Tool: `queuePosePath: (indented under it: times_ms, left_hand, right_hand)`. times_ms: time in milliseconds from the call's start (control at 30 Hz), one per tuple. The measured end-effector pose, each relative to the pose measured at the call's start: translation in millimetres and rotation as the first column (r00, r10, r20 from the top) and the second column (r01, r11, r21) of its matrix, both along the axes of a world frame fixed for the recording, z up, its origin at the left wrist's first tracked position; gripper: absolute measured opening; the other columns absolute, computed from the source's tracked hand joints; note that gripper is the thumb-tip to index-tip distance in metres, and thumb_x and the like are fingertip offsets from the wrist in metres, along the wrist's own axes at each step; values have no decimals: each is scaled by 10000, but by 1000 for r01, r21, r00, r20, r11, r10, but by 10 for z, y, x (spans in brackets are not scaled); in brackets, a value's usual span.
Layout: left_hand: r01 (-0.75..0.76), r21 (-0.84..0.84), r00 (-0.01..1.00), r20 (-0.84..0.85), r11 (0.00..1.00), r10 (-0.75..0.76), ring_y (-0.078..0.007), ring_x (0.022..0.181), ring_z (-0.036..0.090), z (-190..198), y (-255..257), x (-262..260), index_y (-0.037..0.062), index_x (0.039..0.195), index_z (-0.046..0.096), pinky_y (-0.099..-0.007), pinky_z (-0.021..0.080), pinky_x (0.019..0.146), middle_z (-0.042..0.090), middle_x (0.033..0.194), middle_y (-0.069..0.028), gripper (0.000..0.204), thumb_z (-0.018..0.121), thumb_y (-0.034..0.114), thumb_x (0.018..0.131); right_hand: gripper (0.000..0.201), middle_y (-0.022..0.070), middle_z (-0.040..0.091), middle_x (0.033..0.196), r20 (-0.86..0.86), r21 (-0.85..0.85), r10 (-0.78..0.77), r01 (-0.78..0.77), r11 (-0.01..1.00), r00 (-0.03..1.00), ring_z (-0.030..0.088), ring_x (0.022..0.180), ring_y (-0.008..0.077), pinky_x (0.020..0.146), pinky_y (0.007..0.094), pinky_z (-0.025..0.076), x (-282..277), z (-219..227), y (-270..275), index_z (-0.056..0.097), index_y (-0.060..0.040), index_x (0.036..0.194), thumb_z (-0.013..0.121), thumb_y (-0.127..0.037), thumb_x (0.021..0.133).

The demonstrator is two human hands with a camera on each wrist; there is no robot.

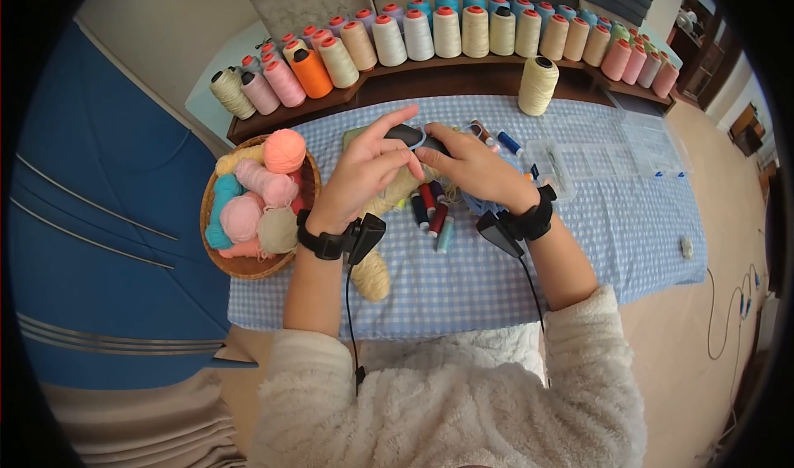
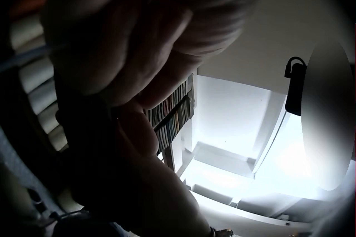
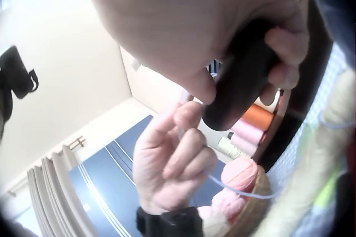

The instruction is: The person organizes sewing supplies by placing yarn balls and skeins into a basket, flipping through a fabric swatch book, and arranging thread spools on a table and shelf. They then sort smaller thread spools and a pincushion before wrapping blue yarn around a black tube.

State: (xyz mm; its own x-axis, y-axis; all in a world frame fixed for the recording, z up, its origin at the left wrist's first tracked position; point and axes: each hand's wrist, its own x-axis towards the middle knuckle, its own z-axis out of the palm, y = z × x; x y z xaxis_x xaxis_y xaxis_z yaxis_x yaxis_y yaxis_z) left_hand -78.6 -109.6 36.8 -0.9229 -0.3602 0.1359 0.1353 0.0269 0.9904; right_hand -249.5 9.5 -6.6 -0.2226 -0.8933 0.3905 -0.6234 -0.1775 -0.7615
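Observation:
My right hand [image 1: 484, 166] grips a smooth black cylinder [image 3: 236, 84], its fingers curled round the far side. Close to the cylinder's end, my left hand [image 1: 370, 170] pinches a light blue strand of yarn [image 3: 245, 195] between thumb and fingers, with the index finger stretched out in the head view. The strand hangs from the left hand in a loose curve in the right wrist view. Below the hands lie cream yarn [image 1: 370, 278] and several small thread spools, among them a dark red one [image 1: 438, 218] and a pale teal one [image 1: 445, 235]. The left wrist view is dark.
A wicker basket [image 1: 312, 179] of yarn balls stands left on the checked tablecloth [image 1: 463, 303]. Thread cones line a curved brown shelf [image 1: 397, 75] behind. One cream cone [image 1: 538, 86] stands at the back; clear plastic boxes [image 1: 653, 141] lie right.

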Motion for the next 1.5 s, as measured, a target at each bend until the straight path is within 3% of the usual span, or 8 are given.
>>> queuePosePath:
  times_ms: [200,400,600,967,1067,1200,1300,1500]
  left_hand:
    - [-75,-81,997,22,994,77,26,504,335,-25,9,-27,32,1513,371,-148,238,460,694,822,-60,578,532,19,958]
    - [-55,-143,998,9,988,57,24,540,369,-66,15,-46,57,1516,373,-149,256,488,696,813,-48,588,544,17,956]
    - [-37,-157,999,3,987,38,17,554,387,-59,-6,-41,75,1538,349,-151,264,507,699,808,-46,620,551,19,955]
    - [-1,-187,999,-34,982,-5,12,549,400,-53,30,-40,82,1567,293,-145,271,510,698,826,-69,663,543,25,956]
    - [-24,-156,999,-48,987,17,-24,568,477,44,27,34,52,1489,380,-162,364,556,690,811,-74,556,541,17,958]
    - [-49,-10,989,-142,999,47,-6,518,392,10,-161,96,67,1198,493,-155,293,490,669,798,-77,243,564,39,967]
    - [-44,50,997,-64,998,47,-4,533,411,-33,-277,97,92,1103,488,-156,288,492,656,779,-53,157,581,70,979]
    - [-168,-3,985,-46,986,168,-17,551,424,-96,-301,49,110,1018,482,-165,275,489,620,781,-25,172,629,51,951]
  right_hand:
    - [464,201,663,931,278,107,-2,-29,994,961,626,837,295,772,393,474,17,176,33,616,36,1114,543,-413,1023]
    - [451,154,641,872,253,106,-54,28,994,966,603,824,242,764,376,458,-12,187,3,607,45,1065,506,-394,1048]
    - [340,23,582,758,514,72,-23,-16,997,857,535,627,75,539,264,415,-101,70,-71,630,-19,963,561,-345,1030]
    - [265,0,620,730,687,33,71,-128,991,724,513,602,41,517,207,369,21,194,-4,626,-63,1069,535,-308,1024]
    - [255,-2,629,752,738,-34,91,-98,995,669,514,631,35,552,187,358,7,225,6,612,-74,1103,529,-303,1025]
    - [295,6,616,789,756,-110,187,-161,981,627,468,614,43,567,197,340,-57,321,81,572,-77,1168,448,-316,1047]
    - [200,-16,634,766,780,-187,316,-280,941,540,513,638,22,561,190,350,-29,401,127,611,-100,1078,568,-284,1015]
    - [185,-15,651,823,390,112,340,-410,905,856,592,761,51,680,219,446,-31,234,83,609,-41,1051,676,-185,955]
